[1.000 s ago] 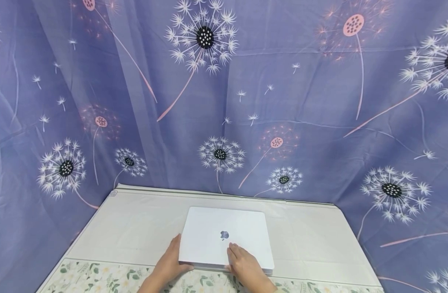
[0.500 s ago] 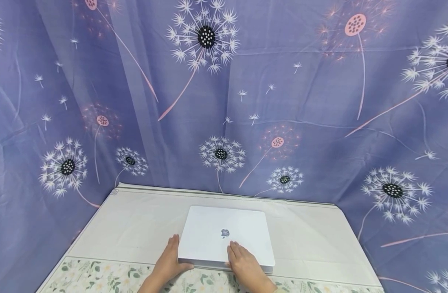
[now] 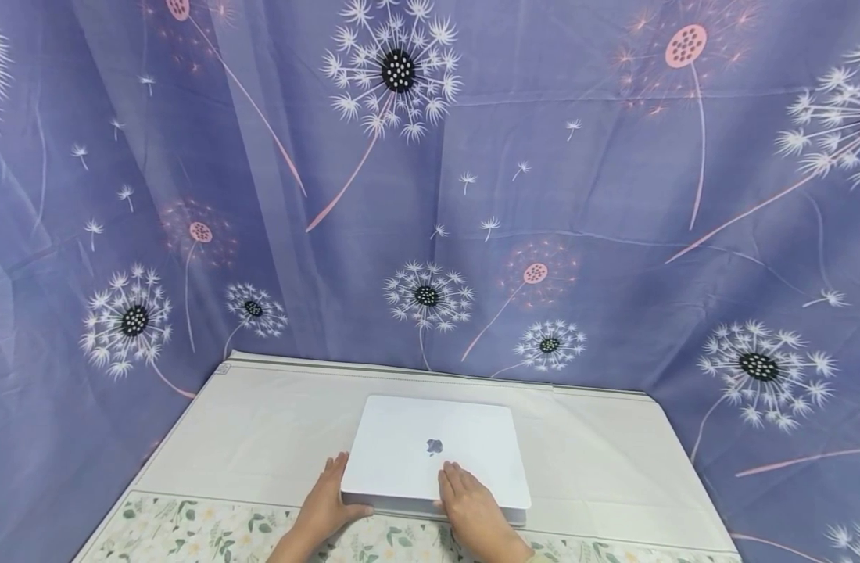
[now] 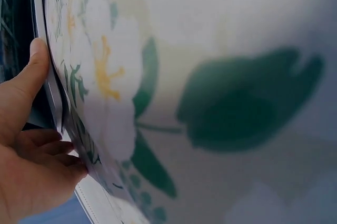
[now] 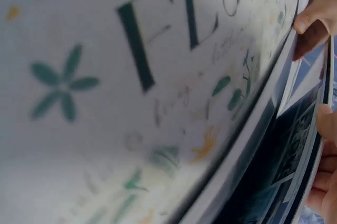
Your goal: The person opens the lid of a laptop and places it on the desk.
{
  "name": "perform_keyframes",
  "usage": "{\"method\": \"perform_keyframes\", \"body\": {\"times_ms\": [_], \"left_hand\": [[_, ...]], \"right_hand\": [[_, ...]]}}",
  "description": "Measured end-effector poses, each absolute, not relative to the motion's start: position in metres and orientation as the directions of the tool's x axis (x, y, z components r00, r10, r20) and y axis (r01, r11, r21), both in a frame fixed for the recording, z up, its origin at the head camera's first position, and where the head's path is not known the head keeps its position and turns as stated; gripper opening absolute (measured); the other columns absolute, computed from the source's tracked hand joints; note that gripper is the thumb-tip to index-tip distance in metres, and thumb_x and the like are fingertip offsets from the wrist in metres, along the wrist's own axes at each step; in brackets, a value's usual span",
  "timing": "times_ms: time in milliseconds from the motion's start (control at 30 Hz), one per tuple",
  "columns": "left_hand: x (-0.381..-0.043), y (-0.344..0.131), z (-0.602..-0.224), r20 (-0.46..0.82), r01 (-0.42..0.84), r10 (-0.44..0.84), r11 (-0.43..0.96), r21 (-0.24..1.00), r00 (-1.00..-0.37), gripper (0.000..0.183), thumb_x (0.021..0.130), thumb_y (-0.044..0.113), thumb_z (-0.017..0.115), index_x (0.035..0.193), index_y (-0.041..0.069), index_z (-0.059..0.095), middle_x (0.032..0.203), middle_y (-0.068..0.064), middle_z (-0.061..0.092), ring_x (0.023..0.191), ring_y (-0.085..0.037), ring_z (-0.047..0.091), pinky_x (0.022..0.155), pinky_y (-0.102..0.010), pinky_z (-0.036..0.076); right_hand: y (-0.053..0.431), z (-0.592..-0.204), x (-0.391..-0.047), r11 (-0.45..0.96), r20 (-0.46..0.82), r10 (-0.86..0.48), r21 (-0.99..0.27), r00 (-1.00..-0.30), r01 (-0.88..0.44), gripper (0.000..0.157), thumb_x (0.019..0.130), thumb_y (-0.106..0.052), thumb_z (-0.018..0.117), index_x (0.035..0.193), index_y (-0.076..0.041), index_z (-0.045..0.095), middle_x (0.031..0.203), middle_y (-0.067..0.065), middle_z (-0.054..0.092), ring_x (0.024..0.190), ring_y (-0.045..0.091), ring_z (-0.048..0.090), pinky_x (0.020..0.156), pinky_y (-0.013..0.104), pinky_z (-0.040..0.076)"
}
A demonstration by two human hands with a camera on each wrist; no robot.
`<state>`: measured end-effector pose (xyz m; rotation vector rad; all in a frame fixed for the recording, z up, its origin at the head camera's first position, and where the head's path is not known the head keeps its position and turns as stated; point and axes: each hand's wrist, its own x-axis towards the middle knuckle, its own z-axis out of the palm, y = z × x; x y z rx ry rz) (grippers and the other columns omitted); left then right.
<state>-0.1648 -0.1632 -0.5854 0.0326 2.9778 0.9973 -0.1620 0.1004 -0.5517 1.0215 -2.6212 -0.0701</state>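
A silver laptop (image 3: 395,438) with a dark apple logo lies near the table's front, its lid raised a little at the near edge. My left hand (image 3: 324,504) holds the base's left front corner, fingers along the side and thumb at the front edge. In the left wrist view, that thumb (image 4: 38,63) presses on the base's edge. My right hand (image 3: 475,516) pinches the lid's front edge, fingers flat on top and thumb underneath. In the right wrist view, a dark gap shows between the lid and the base (image 5: 234,158).
A white mat (image 3: 599,453) covers the table under the laptop. Along the near edge runs a floral cloth (image 3: 205,528) with printed lettering. A purple dandelion curtain (image 3: 331,297) stands behind and on both sides.
The lid's near edge has risen slightly, and the gap above the base has widened. My right hand has gone up a little with the lid; my left hand stays at the corner.
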Motion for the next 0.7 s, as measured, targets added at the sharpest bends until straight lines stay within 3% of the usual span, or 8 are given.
{"method": "perform_keyframes", "body": {"times_ms": [200,400,700], "left_hand": [[-0.164,-0.165,-0.587,0.016,0.026,0.021,0.798,0.602,-1.000,0.110,0.048,0.065,0.064,0.136,0.007,0.032,0.139,-0.020,0.030,0.130,-0.039,0.018,0.104,-0.054,0.018],[-0.159,-0.163,-0.580,0.044,0.062,0.044,0.805,0.590,-0.998,0.106,0.051,0.062,0.063,0.138,0.012,0.029,0.141,-0.014,0.029,0.129,-0.037,0.021,0.105,-0.052,0.018],[-0.158,-0.157,-0.569,-0.037,0.015,0.043,0.825,0.564,-0.998,0.109,0.051,0.061,0.062,0.139,0.009,0.026,0.143,-0.012,0.026,0.130,-0.037,0.019,0.104,-0.052,0.019]], "right_hand": [[0.100,-0.545,-0.168,0.741,0.357,-0.657,0.143,-0.664,-0.656,0.044,0.093,-0.034,0.039,0.115,0.001,0.052,0.116,0.016,0.055,0.109,0.023,0.053,0.090,0.032,0.046],[0.101,-0.536,-0.171,0.736,0.349,-0.661,0.125,-0.665,-0.665,0.041,0.091,-0.034,0.045,0.113,0.000,0.054,0.113,0.015,0.057,0.106,0.022,0.055,0.088,0.031,0.048],[0.102,-0.509,-0.187,0.693,0.406,-0.676,0.066,-0.615,-0.718,0.030,0.088,-0.028,0.053,0.098,0.000,0.058,0.094,0.010,0.062,0.087,0.020,0.061,0.077,0.031,0.052]]}}
